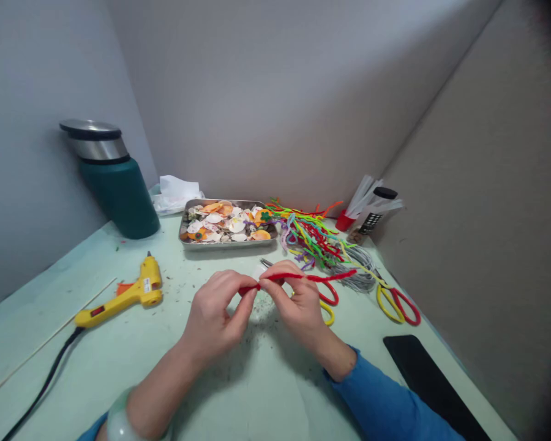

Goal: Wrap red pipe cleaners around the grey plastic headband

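Note:
A red pipe cleaner (333,278) runs between my two hands above the middle of the table. My left hand (220,309) pinches its left end between thumb and forefinger. Close beside it, my right hand (296,303) grips the same pipe cleaner, and the long free end sticks out to the right past the knuckles. Behind my right hand lie scissors with red and yellow handles (328,313), partly hidden by the hand. Dark bits of fuzz are scattered on the table (257,392) beneath my fingers.
At the back stands a metal tray (229,246) of shells, beside a heap of coloured pipe cleaners (310,236). On the left are a yellow glue gun (123,299), a thin stick and a green bottle (119,196). More scissors (397,305) and a black flat object (429,380) lie right.

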The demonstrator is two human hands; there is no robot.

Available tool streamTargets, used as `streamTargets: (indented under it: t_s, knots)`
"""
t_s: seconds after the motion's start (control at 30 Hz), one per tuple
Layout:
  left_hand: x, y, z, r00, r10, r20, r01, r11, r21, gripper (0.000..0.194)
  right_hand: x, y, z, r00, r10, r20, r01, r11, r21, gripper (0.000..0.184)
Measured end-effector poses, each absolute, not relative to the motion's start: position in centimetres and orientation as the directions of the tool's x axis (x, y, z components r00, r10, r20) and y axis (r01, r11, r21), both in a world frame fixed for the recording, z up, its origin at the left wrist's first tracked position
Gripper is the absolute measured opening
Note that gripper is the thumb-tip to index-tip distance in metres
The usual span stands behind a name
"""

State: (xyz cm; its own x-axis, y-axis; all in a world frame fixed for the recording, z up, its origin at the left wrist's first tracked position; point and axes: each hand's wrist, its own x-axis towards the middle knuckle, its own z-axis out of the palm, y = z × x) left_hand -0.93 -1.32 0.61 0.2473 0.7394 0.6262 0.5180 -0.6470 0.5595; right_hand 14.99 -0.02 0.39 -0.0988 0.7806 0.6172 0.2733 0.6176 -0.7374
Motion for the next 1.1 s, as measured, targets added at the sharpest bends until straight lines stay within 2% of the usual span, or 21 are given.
streamTargets:
  t_s: [0.1,0.23,0.37,0.53,0.63,0.83,1.1]
  knots:
    - [-0.88,-1.36,0.58,0.26,0.761,0.595,0.5,-0.633,0.591,0.008,14.93,0.19,0.58,-0.096,0.862,0.498,0.174,0.508,-0.844,0.008]
    - [-0.8,-1.31,0.55,0.255,0.771,0.584,0.472,-0.626,0.621,0.006,14.94,0.32,0.82,-0.148,0.951,0.271,-0.025,0.27,-0.963,0.013]
    - [-0.81,-1.27,0.43,0.243,0.755,0.609,0.469,-0.641,0.608,0.002,15.08,0.37,0.86,-0.201,0.963,0.18,-0.094,0.164,-0.982,0.017]
    - [-0.83,-1.37,0.0,0.248,0.742,0.623,0.454,-0.657,0.601,0.007,15.37,0.56,0.85,-0.258,0.96,0.114,-0.102,0.09,-0.991,0.02]
    - [-0.84,-1.34,-0.19,0.261,0.717,0.647,0.427,-0.686,0.589,0.014,15.4,0.69,0.87,-0.256,0.961,0.105,-0.066,0.091,-0.994,0.022]
    - [-0.94,-1.22,0.04,0.215,0.716,0.664,0.414,-0.682,0.602,0.017,15.4,0.81,0.55,-0.216,0.95,0.226,0.045,0.241,-0.97,0.028]
    - [-1.09,-1.27,0.66,0.142,0.77,0.622,0.445,-0.611,0.655,0.014,15.56,0.51,0.6,-0.2,0.926,0.32,0.014,0.329,-0.944,0.017]
